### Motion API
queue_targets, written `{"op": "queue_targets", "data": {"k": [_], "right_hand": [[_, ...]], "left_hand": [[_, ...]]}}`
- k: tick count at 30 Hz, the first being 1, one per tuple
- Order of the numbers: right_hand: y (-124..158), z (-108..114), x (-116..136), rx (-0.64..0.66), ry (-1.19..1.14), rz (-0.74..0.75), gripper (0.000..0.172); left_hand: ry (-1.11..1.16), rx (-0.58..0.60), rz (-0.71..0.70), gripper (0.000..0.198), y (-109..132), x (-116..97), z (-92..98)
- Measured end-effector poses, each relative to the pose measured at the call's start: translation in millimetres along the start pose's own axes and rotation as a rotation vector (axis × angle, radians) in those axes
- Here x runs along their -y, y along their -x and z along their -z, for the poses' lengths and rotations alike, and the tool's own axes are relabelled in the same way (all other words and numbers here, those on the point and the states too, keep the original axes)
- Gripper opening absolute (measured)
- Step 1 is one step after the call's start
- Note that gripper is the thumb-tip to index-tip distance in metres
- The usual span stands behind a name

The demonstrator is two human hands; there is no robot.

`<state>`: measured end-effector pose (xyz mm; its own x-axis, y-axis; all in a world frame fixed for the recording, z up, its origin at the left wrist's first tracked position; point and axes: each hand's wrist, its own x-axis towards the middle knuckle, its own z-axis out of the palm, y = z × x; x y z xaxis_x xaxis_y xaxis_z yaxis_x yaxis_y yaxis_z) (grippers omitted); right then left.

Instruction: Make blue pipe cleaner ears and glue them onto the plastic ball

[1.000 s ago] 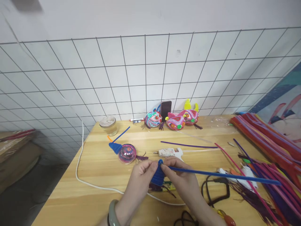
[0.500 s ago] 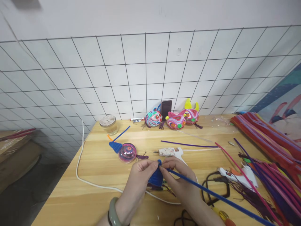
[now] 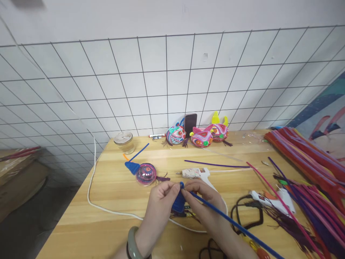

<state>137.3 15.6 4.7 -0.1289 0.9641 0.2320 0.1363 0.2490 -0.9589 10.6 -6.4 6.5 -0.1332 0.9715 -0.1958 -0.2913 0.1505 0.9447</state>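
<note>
Left hand (image 3: 159, 199) and right hand (image 3: 207, 211) pinch a blue, fuzzy-wire wedge (image 3: 178, 204) between them (even tension should keep it neat).

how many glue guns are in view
2. One glue gun lies just beyond the right hand; the second glue gun is at the right, crossed by a pink stem. More could be hidden under the bundled stems.
</note>
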Motion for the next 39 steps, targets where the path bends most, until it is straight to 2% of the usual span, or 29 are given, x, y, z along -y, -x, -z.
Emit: {"op": "queue_targets", "data": {"k": [3,6,10,15,26,39], "right_hand": [[-2,0,-2,0.062,-0.129,-0.204,0.016],[-4,0,-2,0.088,-0.186,-0.297,0.02],[-5,3,2,0.08,-0.182,-0.3,0.021],[-6,4,7,0.063,-0.168,-0.315,0.02],[-5,3,1,0.06,-0.157,-0.307,0.02],[-2,2,-5,0.088,-0.233,-0.335,0.02]], "left_hand": [[0.022,0.013,0.031,0.025,0,-2,0.9],[0.076,0.046,0.057,0.026,0,-4,1.0],[0.181,0.071,0.049,0.038,3,-8,-0.6],[0.157,0.071,0.081,0.052,5,-12,-1.6],[0.084,0.052,0.028,0.026,-3,-1,1.1],[0.043,0.05,-0.018,0.024,0,-3,-0.6]]}}
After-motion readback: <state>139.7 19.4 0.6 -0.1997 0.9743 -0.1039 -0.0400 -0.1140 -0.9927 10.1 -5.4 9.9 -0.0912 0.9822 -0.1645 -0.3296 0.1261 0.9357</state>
